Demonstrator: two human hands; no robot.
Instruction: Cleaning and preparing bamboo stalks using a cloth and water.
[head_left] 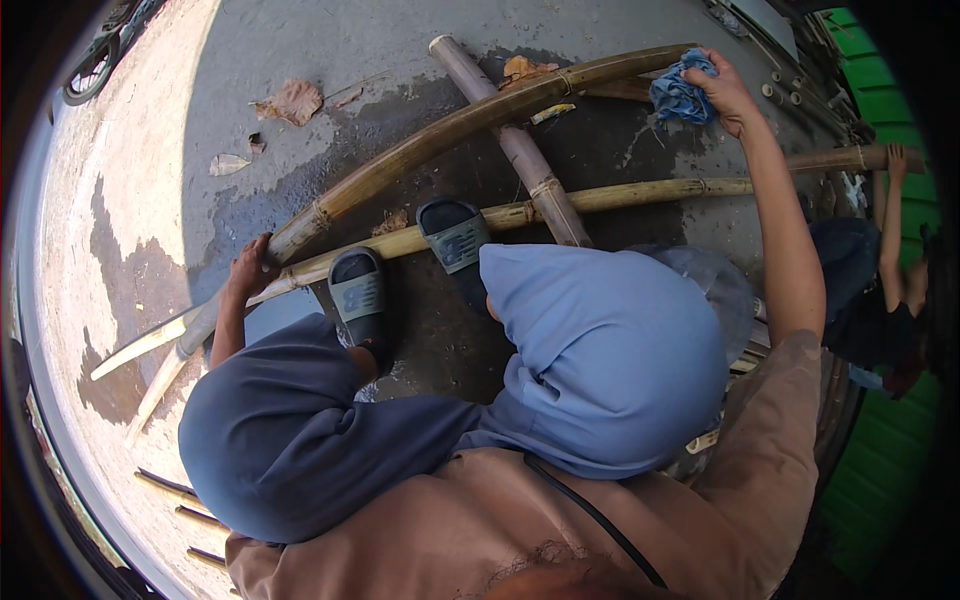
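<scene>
Left hand (249,268) grips curved brown bamboo pole (440,134); right hand (729,94) clutches crumpled blue cloth (680,97). Loosened left grip could let pole roll across grey bamboo crosspiece (527,165).

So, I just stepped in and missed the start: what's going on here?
The person's right hand holds a crumpled blue cloth at the far end of a curved bamboo pole, while the left hand holds that pole nearer its other end. A yellowish pole lies alongside, and a grey-brown pole crosses under the curved one. At the right, a co-worker's hand is on a pole end.
</scene>
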